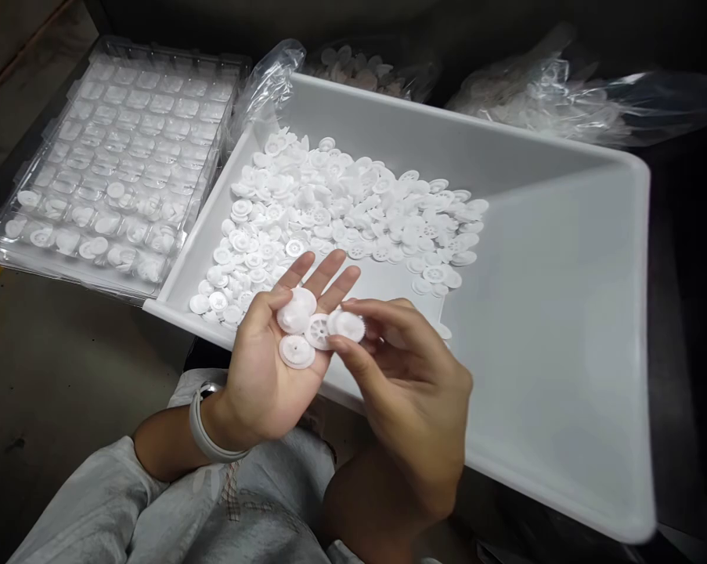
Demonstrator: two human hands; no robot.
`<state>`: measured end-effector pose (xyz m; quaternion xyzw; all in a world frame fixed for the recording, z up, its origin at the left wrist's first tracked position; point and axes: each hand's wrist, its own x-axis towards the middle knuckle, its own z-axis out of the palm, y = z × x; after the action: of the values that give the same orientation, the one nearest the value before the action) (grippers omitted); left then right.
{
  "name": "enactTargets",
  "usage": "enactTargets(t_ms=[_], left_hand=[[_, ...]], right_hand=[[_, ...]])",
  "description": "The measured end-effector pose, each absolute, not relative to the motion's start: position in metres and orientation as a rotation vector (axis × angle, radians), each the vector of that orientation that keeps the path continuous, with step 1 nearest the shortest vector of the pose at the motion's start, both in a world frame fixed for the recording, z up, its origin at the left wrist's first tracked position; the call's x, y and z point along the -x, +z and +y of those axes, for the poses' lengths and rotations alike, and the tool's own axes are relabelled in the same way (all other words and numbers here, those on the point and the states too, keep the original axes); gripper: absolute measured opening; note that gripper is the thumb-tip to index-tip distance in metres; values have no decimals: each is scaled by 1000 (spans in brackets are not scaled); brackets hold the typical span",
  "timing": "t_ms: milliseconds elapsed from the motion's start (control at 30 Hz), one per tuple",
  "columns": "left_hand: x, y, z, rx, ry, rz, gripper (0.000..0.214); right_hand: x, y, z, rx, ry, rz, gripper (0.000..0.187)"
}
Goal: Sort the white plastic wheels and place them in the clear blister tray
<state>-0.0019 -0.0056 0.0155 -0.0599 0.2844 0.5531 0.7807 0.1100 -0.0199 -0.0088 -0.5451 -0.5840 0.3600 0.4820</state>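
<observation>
The left hand (266, 380) lies spread, palm up, beneath loose white gears (296, 352), which may slide off if it tilts, while the right hand (413, 372) pinches another gear (349, 327)

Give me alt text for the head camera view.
A person's left hand lies open, palm up, holding white gears, while the right hand pinches at least one more. Beyond the hands, a pale gray bin holds a heap of similar gears; left of it, a clear compartment tray has gears in its nearest rows.
</observation>
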Motion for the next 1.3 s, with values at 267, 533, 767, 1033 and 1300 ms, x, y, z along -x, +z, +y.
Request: enactTargets(t_ms=[267,533,767,1033,1300], left_hand=[[4,14,-9,125,1113,569,40],[10,13,-6,146,1102,507,42],[10,13,-4,198,1118,497,42],[12,8,0,212,1133,497,41],[11,9,-2,161,1015,497,40]], right_hand=[[-116,-9,-20,1327,862,-1478,26],[-122,-7,-36,1342,640,-1691,50],[-126,-6,-35,1346,202,-1954,30],[-125,-17,-34,1197,143,-1913,27],[-134,-3,-11,1412,901,-1274,7]])
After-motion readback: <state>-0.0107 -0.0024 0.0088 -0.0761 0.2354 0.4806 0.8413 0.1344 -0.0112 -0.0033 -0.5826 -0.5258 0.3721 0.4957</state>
